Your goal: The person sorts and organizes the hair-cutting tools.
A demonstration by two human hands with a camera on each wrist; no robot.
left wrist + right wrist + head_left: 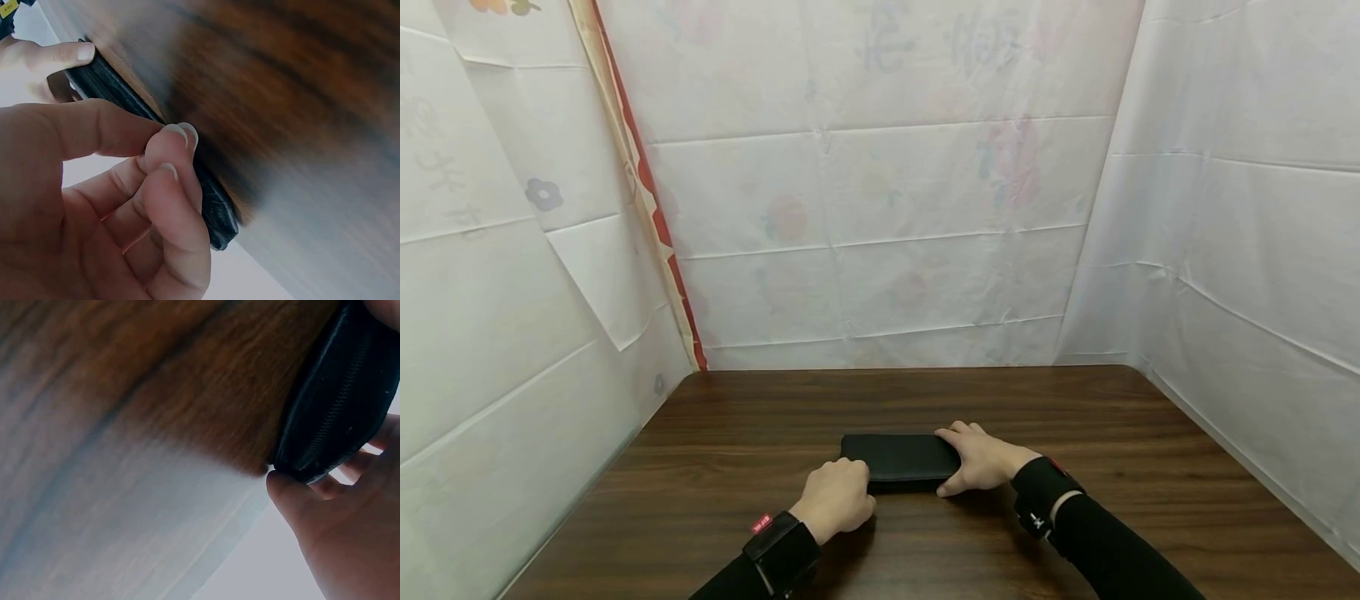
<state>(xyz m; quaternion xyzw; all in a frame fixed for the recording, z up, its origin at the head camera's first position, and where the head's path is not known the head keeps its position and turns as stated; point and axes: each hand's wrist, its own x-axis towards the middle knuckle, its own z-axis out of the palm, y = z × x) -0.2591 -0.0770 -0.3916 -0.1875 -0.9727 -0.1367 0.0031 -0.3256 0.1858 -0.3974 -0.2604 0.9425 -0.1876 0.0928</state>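
Observation:
A black, leather-like zip wallet (pixel 902 458) lies flat on the wooden table, long side toward me. Zipper teeth (pixel 337 403) run along its edge, meshed where the right wrist view shows them. My right hand (pixel 987 460) grips the right end, thumb at the front edge and fingers over the far side. At the front left corner is my left hand (pixel 837 498), its thumb and forefinger pinched together against the zipper edge in the left wrist view. Those fingertips (pixel 169 144) hide whatever small part is between them; the zipper pull is not visible.
Brown wood-grain tabletop (pixel 737 425) surrounds the wallet on all sides. White, creased sheets with faint prints hang behind (pixel 880 208), at the left (pixel 497 292) and at the right (pixel 1247 250) of the table. A red-edged strip (pixel 647 183) runs down the left corner.

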